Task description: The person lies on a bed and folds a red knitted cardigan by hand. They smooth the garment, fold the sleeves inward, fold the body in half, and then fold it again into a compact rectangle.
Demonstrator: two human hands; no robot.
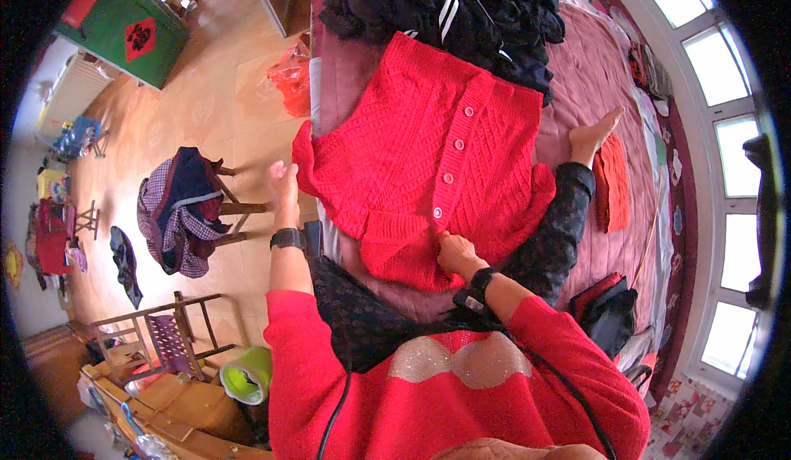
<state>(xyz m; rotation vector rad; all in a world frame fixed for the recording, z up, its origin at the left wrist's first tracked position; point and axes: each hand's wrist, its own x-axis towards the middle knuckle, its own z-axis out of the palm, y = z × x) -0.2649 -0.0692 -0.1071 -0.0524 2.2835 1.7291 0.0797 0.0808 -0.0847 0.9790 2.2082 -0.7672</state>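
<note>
Red knitted cardigan [428, 147] spread flat on the bed [593, 81], both hands at its lower edge.

I see the cardigan lying face up on the maroon bed cover, its row of red buttons running down the middle. My right hand [456, 255] is closed in a pinch on the cardigan's bottom hem, just below the lowest button. My left hand [284, 184] is held open and flat, fingers straight, just beside the cardigan's left sleeve edge; I cannot tell whether it touches the knit. Above the cardigan's collar sits a heap of dark clothes [461, 7]. To the right of the cardigan a bare foot [595, 134] rests on the bed, with a small folded red knit piece [614, 181] just beyond it. Well to the left of the cardigan, on the floor, a wooden stool [185, 208] is draped with garments.
</note>
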